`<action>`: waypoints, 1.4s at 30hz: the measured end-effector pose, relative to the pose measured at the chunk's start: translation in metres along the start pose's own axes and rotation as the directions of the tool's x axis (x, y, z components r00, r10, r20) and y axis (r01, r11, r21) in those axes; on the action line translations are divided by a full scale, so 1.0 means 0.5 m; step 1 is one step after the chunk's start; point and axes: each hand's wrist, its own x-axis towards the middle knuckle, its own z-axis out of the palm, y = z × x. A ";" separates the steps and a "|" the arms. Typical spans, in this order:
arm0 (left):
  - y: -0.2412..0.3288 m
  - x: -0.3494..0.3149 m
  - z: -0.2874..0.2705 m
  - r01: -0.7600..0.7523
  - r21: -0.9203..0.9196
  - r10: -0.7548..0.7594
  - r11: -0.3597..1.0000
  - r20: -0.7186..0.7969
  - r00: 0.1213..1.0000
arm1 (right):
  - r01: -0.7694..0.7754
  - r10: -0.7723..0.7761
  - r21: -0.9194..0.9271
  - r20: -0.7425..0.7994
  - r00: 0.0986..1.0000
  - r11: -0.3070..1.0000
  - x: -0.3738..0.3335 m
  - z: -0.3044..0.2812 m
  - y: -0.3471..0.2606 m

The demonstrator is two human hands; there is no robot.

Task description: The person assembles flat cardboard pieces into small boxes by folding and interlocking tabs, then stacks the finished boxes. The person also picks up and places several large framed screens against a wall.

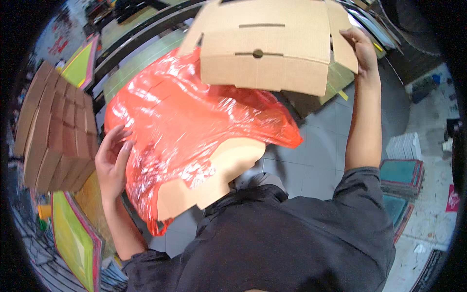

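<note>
My right hand [365, 53] grips the right flap of a flat, die-cut cardboard box blank [272, 41], raised at the top of the view. This brown blank has slots and a small round hole, and it covers the far part of a red plastic bag [165, 109]. Pale cardboard sheets [238, 155] show at the bag's near opening. At the bag's left edge is my left hand [113, 160], with thumb and fingers apart, at or just over the plastic. Whether it touches the bag is hard to make out.
A tall stack of brown cardboard boxes [61, 129] stands at the left. Yellow-green framed panels [73, 236] lean below it. On the right, teal framed panels [401, 175] lie near a white stack [404, 146]. Grey floor tiles [316, 151] show between my arms.
</note>
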 end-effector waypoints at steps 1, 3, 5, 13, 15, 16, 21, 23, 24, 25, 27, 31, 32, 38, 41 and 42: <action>0.002 0.010 0.014 -0.011 0.005 0.011 1.000 0.001 1.000 | 0.072 -0.079 0.089 0.078 0.994 0.993 -0.012 -0.006 -0.018; 0.011 0.031 0.046 -0.030 0.013 0.029 0.999 0.047 0.998 | 0.175 -0.172 -0.034 0.064 0.983 0.984 0.041 -0.136 0.000; 0.023 0.047 0.078 -0.007 0.045 0.004 0.999 0.048 0.999 | 0.060 -0.064 0.048 0.094 0.993 0.997 0.059 -0.223 0.028; 0.083 0.212 0.395 -0.287 0.391 0.174 0.875 0.299 0.938 | -0.281 0.265 -0.090 -0.160 0.951 0.955 0.069 -0.434 0.237; 0.095 0.257 0.482 -0.470 0.436 0.292 0.768 0.414 0.862 | -0.327 0.266 -0.332 -0.217 0.939 0.885 0.074 -0.481 0.277; 0.096 0.277 0.523 -0.559 0.440 0.342 0.703 0.481 0.807 | -0.330 0.256 -0.407 -0.227 0.940 0.852 0.072 -0.504 0.293; 0.089 0.310 0.712 -0.715 0.468 0.223 0.519 0.733 0.642 | -0.275 0.126 -0.536 -0.297 0.946 0.798 0.041 -0.527 0.300; 0.088 0.293 0.777 -0.772 0.428 0.191 0.469 0.804 0.562 | -0.254 0.130 -0.492 -0.272 0.954 0.833 0.027 -0.525 0.288; 0.084 0.287 0.800 -0.795 0.405 0.160 0.451 0.840 0.519 | -0.184 0.066 -0.564 -0.223 0.973 0.805 0.019 -0.541 0.296; 0.081 0.282 0.815 -0.815 0.385 0.166 0.432 0.855 0.492 | -0.110 0.005 -0.629 -0.167 0.986 0.770 0.010 -0.558 0.311; 0.060 0.280 0.833 -0.836 0.389 0.178 0.387 0.858 0.482 | -0.018 -0.056 -0.656 -0.092 0.994 0.754 -0.007 -0.560 0.298; 0.041 0.262 0.849 -0.887 0.362 0.295 0.286 0.848 0.441 | -0.013 -0.027 -0.589 -0.060 0.998 0.808 -0.038 -0.605 0.319; 0.036 0.258 0.853 -0.900 0.361 0.314 0.244 0.849 0.425 | -0.019 -0.022 -0.583 -0.065 0.998 0.813 -0.048 -0.610 0.328; 0.058 0.277 0.857 -0.911 0.317 0.464 0.265 0.786 0.409 | 0.095 -0.120 -0.684 0.011 0.993 0.723 -0.074 -0.598 0.334; 0.104 0.289 0.849 -0.853 0.276 0.480 0.443 0.731 0.486 | 0.154 -0.147 -0.757 0.077 0.986 0.635 -0.078 -0.609 0.332; 0.124 0.295 0.841 -0.835 0.279 0.461 0.474 0.729 0.505 | 0.175 -0.144 -0.766 0.109 0.984 0.618 -0.082 -0.608 0.317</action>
